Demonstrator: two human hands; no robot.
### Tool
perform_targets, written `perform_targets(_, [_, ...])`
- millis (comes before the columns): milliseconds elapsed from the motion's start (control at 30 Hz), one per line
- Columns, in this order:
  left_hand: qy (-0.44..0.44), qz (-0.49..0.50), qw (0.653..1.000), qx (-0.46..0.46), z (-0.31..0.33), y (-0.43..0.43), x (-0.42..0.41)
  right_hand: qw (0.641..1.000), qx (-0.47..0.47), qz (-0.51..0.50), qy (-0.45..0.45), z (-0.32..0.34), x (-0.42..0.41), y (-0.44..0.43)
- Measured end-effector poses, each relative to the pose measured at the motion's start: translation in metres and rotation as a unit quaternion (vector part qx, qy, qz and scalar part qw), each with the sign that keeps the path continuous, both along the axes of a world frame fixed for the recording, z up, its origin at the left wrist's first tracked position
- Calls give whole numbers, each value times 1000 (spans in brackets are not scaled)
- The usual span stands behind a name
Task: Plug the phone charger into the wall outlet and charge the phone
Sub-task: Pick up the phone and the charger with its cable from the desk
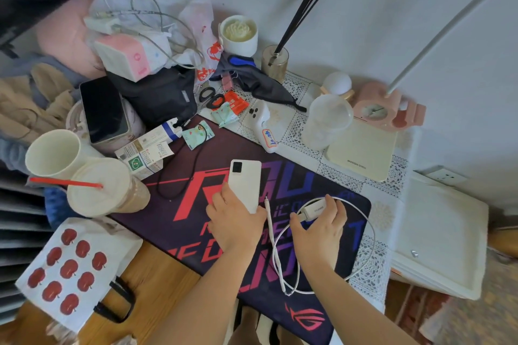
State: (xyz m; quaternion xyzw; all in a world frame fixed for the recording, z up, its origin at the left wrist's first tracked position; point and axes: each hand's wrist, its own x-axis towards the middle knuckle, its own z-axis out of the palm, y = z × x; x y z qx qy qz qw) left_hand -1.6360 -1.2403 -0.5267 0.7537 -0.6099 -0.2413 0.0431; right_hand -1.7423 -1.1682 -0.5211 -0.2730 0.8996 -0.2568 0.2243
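A white phone (244,182) lies face down on the dark printed desk mat (179,204). My left hand (232,218) grips its near end. The white charger brick (315,210) rests on the mat to the right, with my right hand (319,228) closed over it. Its white cable (367,232) loops around my right hand, and the free plug end (267,203) lies between my hands beside the phone. A white wall outlet (445,176) sits low on the wall at the right, beyond the table edge.
Two paper cups (84,173), a carton, a black pouch (157,95) and a tablet crowd the left. A jar (325,120), a cream scale (361,148) and a pink clock (378,109) stand behind. A white lidded box (437,232) lies below the outlet.
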Motion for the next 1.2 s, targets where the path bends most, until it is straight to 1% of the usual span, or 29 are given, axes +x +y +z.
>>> perform_targets(167, [49,2,999,-15,5,4,5,1000,-13,-6,-12,2,0,3])
perform_targets(333, [82,-23,994,-75,17,9,6,999,-18,-23,-33,4,1,1])
perform_targets(467, [90,-43,989,-108,17,10,10,997,-31,-36,-64,7,1,2])
perform_targets(633, [91,-10,992,-88,12,0,25,994,-41,-30,-100,9,0,6])
perform_targets(700, [120,-13,989,-84,12,-2,31,991,-42,-40,-117,10,-1,6])
perform_targets(800, [218,-5,975,-46,15,-5,38,990,-45,-57,-122,14,-1,3])
perform_targets(900, [320,18,947,20,21,-8,41,990,-53,-58,-116,18,-1,0])
perform_targets(933, [370,46,927,46,22,-8,40,991,-53,-56,-113,18,-1,-1])
perform_targets(1000, [469,112,869,113,31,-8,37,991,-48,-55,-110,20,-2,-1])
perform_targets(1033, [504,137,840,145,35,-8,35,991,-45,-53,-110,22,-3,0])
perform_targets(1067, [528,159,817,170,36,-10,34,992,-45,-48,-107,25,-5,0])
perform_targets(1133, [557,176,785,205,41,-10,32,994,-53,-31,-95,29,-7,3])
perform_targets(1200, [569,167,774,222,47,-12,27,993,-72,-24,-85,35,-13,7])
